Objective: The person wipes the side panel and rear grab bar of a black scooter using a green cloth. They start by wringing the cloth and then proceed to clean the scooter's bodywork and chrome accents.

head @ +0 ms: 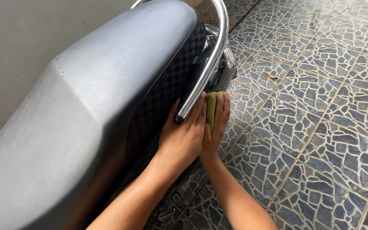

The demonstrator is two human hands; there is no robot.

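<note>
Head view, looking down along the flank of a parked motorbike.

Right hand: wrapped around a folded green cloth, fingers curled over its outer face, cloth pressed against the bike's side panel just under the rail. Grip is closed on the cloth; only a narrow strip of green shows between the fingers and the other hand.

Left hand: laid flat, palm down, against the bike body right beside the cloth hand, the two hands touching along their inner edges. Fingers are extended and together, holding nothing. Fingertips reach up to the lower end of the chrome grab rail, whose black-capped tip sits just above the index finger (contact with the rail itself cannot be told).

Around the grip: above and to the left of both hands rises the seat, grey on top, with a black checkered band running down its side directly above the left hand. The rail curves away upward from the hands along the seat's edge. Beyond the cloth, further up, dark bodywork and a bit of shiny metal, too shadowed to make out.

To the right of the hands and below them: tiled floor, blue-grey mosaic pattern. Left of the seat, a pale wall.
</note>
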